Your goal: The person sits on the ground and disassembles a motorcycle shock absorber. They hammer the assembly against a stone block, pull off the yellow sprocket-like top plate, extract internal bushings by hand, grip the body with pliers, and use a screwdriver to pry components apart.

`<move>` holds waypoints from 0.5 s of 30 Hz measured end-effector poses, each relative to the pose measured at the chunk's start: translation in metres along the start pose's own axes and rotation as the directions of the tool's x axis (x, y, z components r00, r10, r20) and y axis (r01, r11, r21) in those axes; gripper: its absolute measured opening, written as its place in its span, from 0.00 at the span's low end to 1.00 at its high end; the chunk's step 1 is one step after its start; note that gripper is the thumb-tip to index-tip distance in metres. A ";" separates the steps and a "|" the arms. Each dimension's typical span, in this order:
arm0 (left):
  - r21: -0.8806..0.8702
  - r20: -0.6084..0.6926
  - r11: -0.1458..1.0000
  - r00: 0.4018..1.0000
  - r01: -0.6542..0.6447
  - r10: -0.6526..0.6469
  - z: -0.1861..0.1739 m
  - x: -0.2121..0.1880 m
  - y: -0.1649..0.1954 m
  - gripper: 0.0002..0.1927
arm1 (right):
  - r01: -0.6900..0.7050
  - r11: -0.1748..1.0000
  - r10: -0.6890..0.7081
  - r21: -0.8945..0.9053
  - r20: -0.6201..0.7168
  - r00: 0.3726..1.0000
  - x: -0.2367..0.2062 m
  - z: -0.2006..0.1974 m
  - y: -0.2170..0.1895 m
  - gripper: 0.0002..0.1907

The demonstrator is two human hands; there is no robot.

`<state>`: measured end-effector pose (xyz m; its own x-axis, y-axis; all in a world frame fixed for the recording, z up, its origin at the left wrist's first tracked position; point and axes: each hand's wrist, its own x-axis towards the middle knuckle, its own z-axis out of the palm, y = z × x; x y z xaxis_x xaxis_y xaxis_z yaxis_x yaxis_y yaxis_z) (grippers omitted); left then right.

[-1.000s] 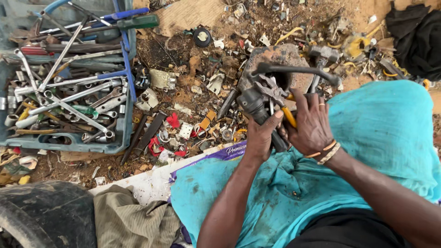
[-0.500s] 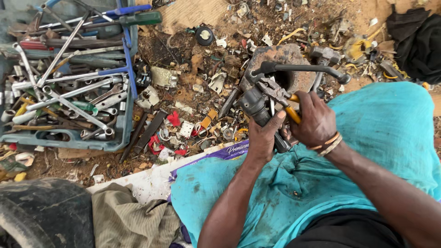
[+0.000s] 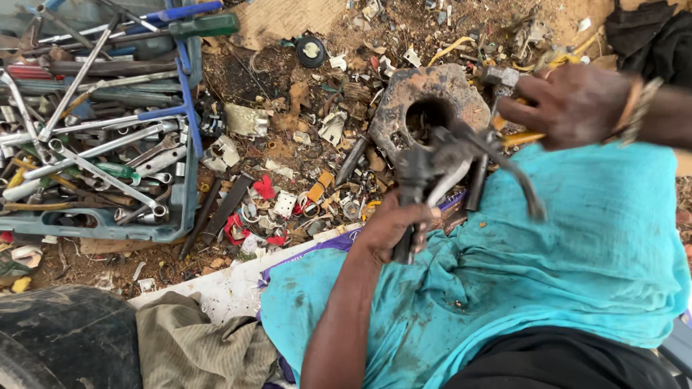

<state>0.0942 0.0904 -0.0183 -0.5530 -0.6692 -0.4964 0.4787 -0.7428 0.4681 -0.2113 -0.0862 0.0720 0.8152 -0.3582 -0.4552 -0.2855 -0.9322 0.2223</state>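
My left hand (image 3: 390, 225) grips the lower end of a dark, greasy metal part (image 3: 440, 162) with a bent rod sticking out to the right, held over a turquoise cloth (image 3: 577, 266) on my lap. My right hand (image 3: 569, 104) is raised at the upper right, closed around a yellow-handled tool (image 3: 524, 137); a bracelet sits on that wrist. Behind the part lies a rusty hexagonal metal piece (image 3: 422, 101) with a round hole.
A blue plastic crate (image 3: 184, 144) full of wrenches, spanners and screwdrivers stands at the left. The dirt ground between is strewn with scrap bits, washers and red fragments. A black tyre (image 3: 58, 338) and an olive cloth (image 3: 187, 346) lie at the bottom left.
My right hand has pulled away from the metal part, up and to the right, with the yellow-handled tool. My left hand keeps hold of the part, which has tilted.
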 end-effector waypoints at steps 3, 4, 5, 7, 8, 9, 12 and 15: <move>0.010 0.087 1.000 0.996 0.000 -0.001 0.002 0.003 -0.003 0.12 | 0.176 0.935 -0.197 -0.307 -0.039 0.980 -0.008 -0.021 0.031 0.37; -0.008 0.126 0.999 0.991 -0.036 0.037 0.004 0.008 -0.004 0.11 | 0.090 0.951 -0.133 -0.295 -0.131 0.982 -0.009 -0.024 0.031 0.36; -0.031 0.100 0.996 0.991 -0.088 0.090 0.006 0.015 -0.005 0.11 | 0.008 0.959 -0.075 -0.285 -0.227 0.971 -0.008 -0.027 0.026 0.35; -0.090 0.016 0.979 0.982 -0.184 0.186 0.011 0.018 -0.013 0.12 | -0.196 0.976 0.155 -0.094 -0.332 0.930 -0.001 -0.024 -0.003 0.27; -0.127 -0.012 0.964 0.972 -0.233 0.234 0.014 0.023 -0.016 0.12 | -0.325 0.943 0.332 0.075 -0.309 0.892 0.004 -0.020 -0.025 0.21; -0.163 -0.043 0.945 0.959 -0.282 0.279 0.018 0.026 -0.019 0.11 | -0.367 0.893 0.441 0.260 -0.342 0.830 0.009 -0.016 -0.051 0.24; -0.234 -0.157 0.873 0.903 -0.428 0.401 0.026 0.037 -0.027 0.10 | -0.376 0.704 0.691 0.603 -0.456 0.561 0.037 -0.005 -0.126 0.22; -0.261 -0.236 0.825 0.862 -0.501 0.449 0.034 0.042 -0.036 0.10 | -0.496 0.471 0.859 0.730 -0.252 0.446 0.063 0.002 -0.174 0.23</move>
<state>0.0310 0.0895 -0.0312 -0.1007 -0.9150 -0.3906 0.8498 -0.2833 0.4446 -0.1111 0.0530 0.0032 0.2451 -0.9476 0.2048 -0.9063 -0.2990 -0.2988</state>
